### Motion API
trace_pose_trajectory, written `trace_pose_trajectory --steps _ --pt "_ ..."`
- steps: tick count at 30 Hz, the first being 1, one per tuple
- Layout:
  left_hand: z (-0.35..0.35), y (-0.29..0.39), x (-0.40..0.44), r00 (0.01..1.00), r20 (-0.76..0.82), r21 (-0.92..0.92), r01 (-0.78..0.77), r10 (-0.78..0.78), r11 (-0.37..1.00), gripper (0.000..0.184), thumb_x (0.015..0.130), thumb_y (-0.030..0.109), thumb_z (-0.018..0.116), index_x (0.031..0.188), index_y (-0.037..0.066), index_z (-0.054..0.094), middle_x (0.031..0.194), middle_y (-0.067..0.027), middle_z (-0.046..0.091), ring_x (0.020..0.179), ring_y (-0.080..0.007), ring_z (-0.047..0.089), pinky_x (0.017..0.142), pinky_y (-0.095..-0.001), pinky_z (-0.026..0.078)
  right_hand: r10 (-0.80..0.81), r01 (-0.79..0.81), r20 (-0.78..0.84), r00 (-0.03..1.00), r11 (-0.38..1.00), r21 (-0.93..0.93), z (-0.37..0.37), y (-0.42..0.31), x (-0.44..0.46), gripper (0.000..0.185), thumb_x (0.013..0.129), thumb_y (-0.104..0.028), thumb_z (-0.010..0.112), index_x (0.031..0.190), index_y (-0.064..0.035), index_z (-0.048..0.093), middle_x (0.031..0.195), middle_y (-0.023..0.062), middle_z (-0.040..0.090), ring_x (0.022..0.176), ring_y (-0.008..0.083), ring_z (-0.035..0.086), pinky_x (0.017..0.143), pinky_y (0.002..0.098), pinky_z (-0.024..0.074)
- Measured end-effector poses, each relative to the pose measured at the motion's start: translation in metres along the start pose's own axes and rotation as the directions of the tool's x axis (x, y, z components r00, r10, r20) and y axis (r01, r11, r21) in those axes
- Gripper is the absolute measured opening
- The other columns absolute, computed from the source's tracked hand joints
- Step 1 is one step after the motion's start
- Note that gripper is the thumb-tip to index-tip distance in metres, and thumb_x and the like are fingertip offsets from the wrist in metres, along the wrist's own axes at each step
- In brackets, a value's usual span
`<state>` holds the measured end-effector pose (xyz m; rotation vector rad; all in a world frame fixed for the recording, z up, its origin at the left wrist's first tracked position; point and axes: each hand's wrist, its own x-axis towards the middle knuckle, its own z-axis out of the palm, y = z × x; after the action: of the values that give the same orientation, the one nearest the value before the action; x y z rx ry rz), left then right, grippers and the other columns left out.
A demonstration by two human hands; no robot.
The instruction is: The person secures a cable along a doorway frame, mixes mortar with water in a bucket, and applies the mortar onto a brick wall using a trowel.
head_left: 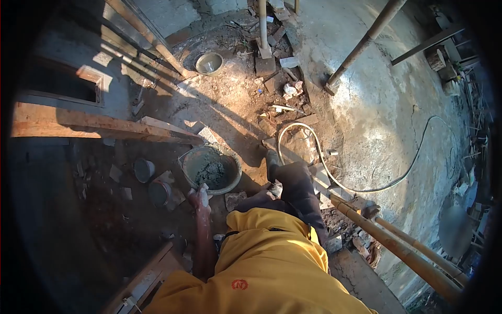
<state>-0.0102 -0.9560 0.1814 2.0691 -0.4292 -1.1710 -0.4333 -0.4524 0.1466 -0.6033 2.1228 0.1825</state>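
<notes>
At the near rim of the basin (pixel 193 166), the left hand (pixel 199 198) clasps the edge; grey mortar (pixel 213 172) lies inside; the right hand's grip cannot be told.

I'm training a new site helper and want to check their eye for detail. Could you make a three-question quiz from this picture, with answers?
1. Which of the person's hands is at the rim of the large basin?
2. True or false: a pale hose curves over the ground to the right of the basin.
3. What is in the basin? A) clear water B) a thick grey mix C) whole bricks

Key: 1. The left hand. 2. True. 3. B.
</notes>
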Motion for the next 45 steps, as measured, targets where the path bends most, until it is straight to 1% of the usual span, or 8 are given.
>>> trace_pose_trajectory --steps 8,11,14,15,21,30,37,45 --pt "0.067 0.096 0.078 0.999 -0.024 -0.135 0.03 -0.034 0.99 0.031 0.089 0.014 0.076 0.117 0.006 0.069 0.109 -0.0044 0.07 0.094 -0.021 0.069 0.074 -0.0459 0.062 -0.325 0.335 0.083 0.942 0.906 -0.257 -0.091 -0.084 0.189 0.039 0.086 -0.039 0.07 0.088 -0.0009 0.075 0.083 0.0187 0.074 0.077 0.0348 0.073 0.069 0.0497 0.0568" --pt "0.108 0.147 0.139 0.996 -0.037 -0.219 0.075 -0.085 0.973 0.039 0.085 0.011 0.074 0.123 0.006 0.07 0.112 -0.0047 0.07 0.101 -0.0222 0.069 0.077 -0.0478 0.062 -0.207 0.236 -0.171 0.963 0.956 0.172 -0.146 -0.151 0.233 0.044 0.086 -0.042 0.068 0.086 0.0021 0.073 0.074 0.0152 0.068 0.066 0.0324 0.069 0.06 0.0494 0.0554" --pt "0.141 0.205 0.199 0.995 0.026 -0.33 0.103 -0.1 0.938 0.046 0.078 0.013 0.077 0.122 0.008 0.065 0.119 -0.0065 0.063 0.113 -0.0253 0.061 0.089 -0.0497 0.056 0.084 0.009 -0.255 0.963 0.939 0.345 -0.209 -0.267 0.297 0.046 0.089 -0.042 0.067 0.088 0.004 0.072 0.075 0.0182 0.067 0.06 0.03 0.067 0.06 0.046 0.0555" --pt "0.151 0.224 0.214 0.996 -0.028 -0.354 0.072 -0.087 0.933 0.044 0.08 0.011 0.075 0.123 0.005 0.067 0.12 -0.0084 0.066 0.11 -0.0256 0.065 0.085 -0.0482 0.059 -0.281 0.296 -0.169 0.945 0.953 0.067 -0.293 -0.401 0.242 0.042 0.091 -0.038 0.067 0.093 0.0039 0.073 0.078 0.0211 0.067 0.061 0.0283 0.068 0.061 0.0447 0.0558" --pt "0.181 0.3 0.335 0.963 -0.206 -0.396 0.081 -0.175 0.915 0.042 0.08 0.008 0.074 0.118 -0.007 0.07 0.119 -0.0172 0.069 0.104 -0.0315 0.071 0.083 -0.0466 0.065 -0.465 0.489 -0.195 0.863 0.867 0.096 -0.404 -0.653 0.307 0.044 0.092 -0.042 0.075 0.094 0.0002 0.065 0.061 0.0012 0.055 0.047 0.0103 0.054 0.044 0.0296 0.0457" --pt "0.223 0.42 0.502 0.956 -0.195 -0.287 0.158 -0.219 0.945 0.03 0.083 0.006 0.073 0.109 -0.009 0.072 0.107 -0.0177 0.073 0.088 -0.0278 0.073 0.068 -0.0413 0.066 0.055 -0.015 -0.098 0.994 0.93 0.367 -0.359 -0.821 0.314 0.039 0.085 -0.033 0.073 0.074 0.0042 0.066 0.059 0.0111 0.059 0.05 0.0222 0.06 0.05 0.0399 0.0498" --pt "0.254 0.491 0.561 0.986 -0.09 -0.124 0.132 -0.144 0.983 0.02 0.086 0.004 0.073 0.101 -0.009 0.071 0.096 -0.0133 0.072 0.08 -0.0228 0.071 0.063 -0.0365 0.063 -0.566 0.579 -0.284 0.774 0.814 -0.044 -0.382 -1.01 0.411 0.043 0.091 -0.038 0.074 0.087 0.0031 0.062 0.063 0.0077 0.058 0.052 0.0161 0.057 0.05 0.0354 0.0481" --pt "0.358 0.582 0.633 0.97 -0.05 -0.125 0.23 -0.238 0.965 0.015 0.087 -0.002 0.07 0.099 -0.009 0.073 0.096 -0.0089 0.072 0.082 -0.0164 0.067 0.073 -0.0335 0.058 -0.615 0.625 -0.142 0.776 0.717 0.309 -0.467 -1.377 0.525 0.038 0.093 -0.028 0.069 0.112 0.0053 0.066 0.076 0.0122 0.065 0.074 0.0272 0.069 0.066 0.0424 0.0528"
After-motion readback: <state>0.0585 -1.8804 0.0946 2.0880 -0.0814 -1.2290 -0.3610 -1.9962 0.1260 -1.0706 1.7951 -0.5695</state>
